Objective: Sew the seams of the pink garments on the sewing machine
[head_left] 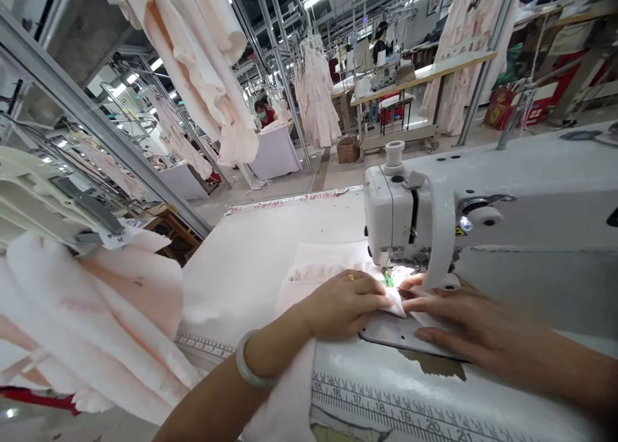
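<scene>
My left hand lies on a pale pink piece of fabric, its thumb and fingers closed on the cloth's edge just left of the sewing machine's needle area. A green presser foot part shows under the lit head of the white sewing machine. To the right of the foot, my right hand reaches in with fingers stretched and thumb apart, fingertips touching the fabric's corner. A small dark thing by these fingertips is too unclear to name. The fabric hangs down over the table's front edge under my left forearm.
A printed ruler strip runs along the table's front edge. Pink garment pieces hang from a clamp at left, and more pink cloth hangs above. Behind are metal poles, other sewing tables, a brown box and people.
</scene>
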Demonstrator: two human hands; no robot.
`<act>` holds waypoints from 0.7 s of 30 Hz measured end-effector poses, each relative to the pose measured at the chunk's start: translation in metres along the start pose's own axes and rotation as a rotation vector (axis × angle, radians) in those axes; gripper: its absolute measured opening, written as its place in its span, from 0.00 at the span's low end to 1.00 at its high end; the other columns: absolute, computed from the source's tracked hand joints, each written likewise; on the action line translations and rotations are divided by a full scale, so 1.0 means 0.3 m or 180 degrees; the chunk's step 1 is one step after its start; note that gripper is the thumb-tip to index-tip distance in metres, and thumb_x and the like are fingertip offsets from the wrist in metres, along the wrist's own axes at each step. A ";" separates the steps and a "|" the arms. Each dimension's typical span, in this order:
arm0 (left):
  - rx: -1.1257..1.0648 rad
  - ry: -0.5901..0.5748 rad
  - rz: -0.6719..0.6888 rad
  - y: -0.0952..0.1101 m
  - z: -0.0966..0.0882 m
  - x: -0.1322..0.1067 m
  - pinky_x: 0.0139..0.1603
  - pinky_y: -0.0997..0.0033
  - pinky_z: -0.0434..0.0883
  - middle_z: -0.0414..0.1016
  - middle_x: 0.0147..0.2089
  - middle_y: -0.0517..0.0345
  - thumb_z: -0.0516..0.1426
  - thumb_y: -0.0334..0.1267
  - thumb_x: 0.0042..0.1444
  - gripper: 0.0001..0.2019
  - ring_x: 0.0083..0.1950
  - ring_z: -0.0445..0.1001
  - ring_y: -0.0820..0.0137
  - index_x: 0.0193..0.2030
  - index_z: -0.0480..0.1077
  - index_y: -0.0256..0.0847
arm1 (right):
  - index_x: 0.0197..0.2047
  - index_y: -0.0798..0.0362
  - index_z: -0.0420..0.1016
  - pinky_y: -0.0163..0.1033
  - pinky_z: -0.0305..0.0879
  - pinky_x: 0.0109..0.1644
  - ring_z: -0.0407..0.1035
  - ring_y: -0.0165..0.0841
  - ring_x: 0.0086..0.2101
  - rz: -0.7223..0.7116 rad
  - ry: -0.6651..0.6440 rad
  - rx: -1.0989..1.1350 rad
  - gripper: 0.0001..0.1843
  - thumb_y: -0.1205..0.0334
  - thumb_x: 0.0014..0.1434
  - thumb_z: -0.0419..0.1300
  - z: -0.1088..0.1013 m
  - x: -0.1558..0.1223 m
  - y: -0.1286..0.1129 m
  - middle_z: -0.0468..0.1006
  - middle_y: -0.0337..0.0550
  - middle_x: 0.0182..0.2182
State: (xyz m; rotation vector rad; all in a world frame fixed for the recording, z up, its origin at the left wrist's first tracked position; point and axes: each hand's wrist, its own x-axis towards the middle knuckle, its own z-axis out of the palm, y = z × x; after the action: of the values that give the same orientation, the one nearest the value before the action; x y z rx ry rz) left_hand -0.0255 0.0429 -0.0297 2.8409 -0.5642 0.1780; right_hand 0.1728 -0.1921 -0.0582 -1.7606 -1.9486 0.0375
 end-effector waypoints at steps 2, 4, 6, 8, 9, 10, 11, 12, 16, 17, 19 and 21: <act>0.0063 -0.0116 0.0035 0.007 -0.001 0.002 0.76 0.55 0.72 0.83 0.65 0.43 0.52 0.29 0.74 0.19 0.67 0.79 0.58 0.65 0.78 0.36 | 0.57 0.36 0.86 0.55 0.81 0.48 0.83 0.49 0.49 -0.0075 -0.0030 0.0011 0.17 0.43 0.78 0.59 -0.003 0.006 0.005 0.90 0.42 0.50; 0.0129 -0.0196 0.0021 0.013 -0.001 0.003 0.75 0.54 0.73 0.82 0.65 0.43 0.51 0.29 0.75 0.20 0.67 0.79 0.58 0.66 0.77 0.37 | 0.53 0.38 0.86 0.56 0.79 0.51 0.83 0.48 0.48 -0.0226 0.0099 -0.0037 0.16 0.47 0.80 0.56 -0.009 0.014 0.004 0.90 0.41 0.48; 0.0196 -0.0206 0.0032 0.017 0.001 0.001 0.74 0.52 0.74 0.82 0.67 0.42 0.51 0.29 0.75 0.21 0.67 0.79 0.57 0.68 0.77 0.37 | 0.55 0.39 0.85 0.57 0.76 0.58 0.84 0.46 0.47 -0.0434 0.0332 -0.0167 0.17 0.50 0.81 0.55 -0.018 0.021 -0.005 0.91 0.41 0.47; 0.0221 -0.0149 0.0121 0.016 0.005 -0.005 0.72 0.52 0.76 0.82 0.68 0.42 0.51 0.29 0.76 0.21 0.68 0.79 0.57 0.69 0.76 0.38 | 0.63 0.39 0.83 0.55 0.74 0.63 0.86 0.42 0.45 -0.0662 0.0456 -0.0329 0.18 0.52 0.82 0.54 -0.027 0.027 -0.022 0.91 0.40 0.48; 0.0208 -0.0106 0.0184 0.015 0.009 -0.009 0.72 0.52 0.77 0.82 0.67 0.42 0.51 0.28 0.76 0.21 0.69 0.79 0.58 0.69 0.76 0.38 | 0.66 0.39 0.82 0.54 0.74 0.64 0.86 0.41 0.45 -0.0741 0.0448 -0.0386 0.19 0.54 0.82 0.54 -0.030 0.030 -0.031 0.91 0.40 0.48; 0.0183 -0.0052 0.0242 0.013 0.012 -0.012 0.71 0.53 0.77 0.83 0.66 0.43 0.51 0.28 0.76 0.21 0.70 0.78 0.58 0.69 0.76 0.38 | 0.69 0.38 0.80 0.53 0.74 0.64 0.86 0.39 0.44 -0.0791 0.0414 -0.0420 0.20 0.55 0.82 0.54 -0.032 0.032 -0.039 0.91 0.39 0.48; 0.0160 0.0007 0.0287 0.010 0.016 -0.014 0.72 0.55 0.77 0.84 0.66 0.44 0.51 0.28 0.76 0.21 0.70 0.78 0.59 0.69 0.76 0.38 | 0.72 0.36 0.78 0.52 0.74 0.64 0.86 0.38 0.43 -0.0809 0.0368 -0.0435 0.22 0.56 0.82 0.53 -0.033 0.034 -0.044 0.91 0.39 0.49; 0.0150 0.0068 0.0299 0.007 0.020 -0.014 0.72 0.55 0.76 0.85 0.65 0.45 0.51 0.27 0.77 0.21 0.71 0.78 0.59 0.68 0.76 0.38 | 0.74 0.35 0.76 0.52 0.74 0.64 0.86 0.38 0.43 -0.0784 0.0332 -0.0445 0.23 0.57 0.82 0.53 -0.033 0.035 -0.047 0.90 0.38 0.49; 0.0279 0.0153 0.0046 -0.004 0.027 0.004 0.72 0.55 0.77 0.85 0.64 0.43 0.50 0.27 0.78 0.19 0.69 0.80 0.60 0.66 0.78 0.37 | 0.78 0.34 0.70 0.60 0.75 0.65 0.86 0.44 0.45 -0.0536 0.0274 -0.0528 0.26 0.51 0.80 0.56 -0.024 0.030 -0.034 0.91 0.40 0.49; 0.0310 0.0132 -0.0032 -0.006 0.026 0.011 0.70 0.55 0.78 0.85 0.63 0.43 0.50 0.27 0.79 0.18 0.68 0.81 0.60 0.66 0.78 0.37 | 0.78 0.35 0.70 0.62 0.74 0.67 0.86 0.46 0.45 -0.0469 0.0263 -0.0538 0.27 0.48 0.80 0.57 -0.020 0.026 -0.027 0.91 0.41 0.49; 0.0341 0.0093 -0.0123 -0.010 0.024 0.020 0.69 0.55 0.79 0.85 0.62 0.43 0.51 0.28 0.79 0.18 0.66 0.82 0.60 0.66 0.78 0.37 | 0.76 0.36 0.73 0.66 0.71 0.70 0.86 0.47 0.46 -0.0361 0.0269 -0.0550 0.26 0.46 0.79 0.57 -0.013 0.017 -0.016 0.91 0.42 0.48; 0.0351 0.0090 -0.0135 -0.013 0.025 0.023 0.69 0.55 0.79 0.85 0.62 0.43 0.51 0.28 0.79 0.18 0.66 0.82 0.60 0.67 0.77 0.38 | 0.75 0.36 0.74 0.65 0.67 0.74 0.85 0.46 0.48 -0.0304 0.0275 -0.0584 0.25 0.48 0.79 0.58 -0.006 0.007 -0.010 0.90 0.42 0.50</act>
State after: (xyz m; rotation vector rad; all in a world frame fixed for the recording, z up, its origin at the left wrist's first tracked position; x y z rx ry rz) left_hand -0.0171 0.0421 -0.0366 2.9491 -0.5025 0.2486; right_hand 0.1707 -0.1910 -0.0549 -1.7481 -2.0246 -0.2541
